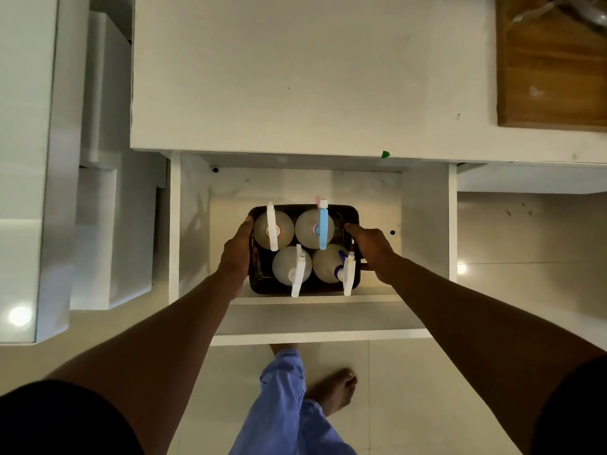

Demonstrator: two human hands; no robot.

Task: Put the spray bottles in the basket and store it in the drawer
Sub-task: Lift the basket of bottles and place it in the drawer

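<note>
Basket (259, 284), dark, carrying four spray bottles (273, 229) upright between the fingers of left hand (236, 254) and right hand (372, 246), both clasped on its side rims, inside the open drawer (423, 224); storing step, apparently needing set-down, release, then drawer pushed shut
</note>
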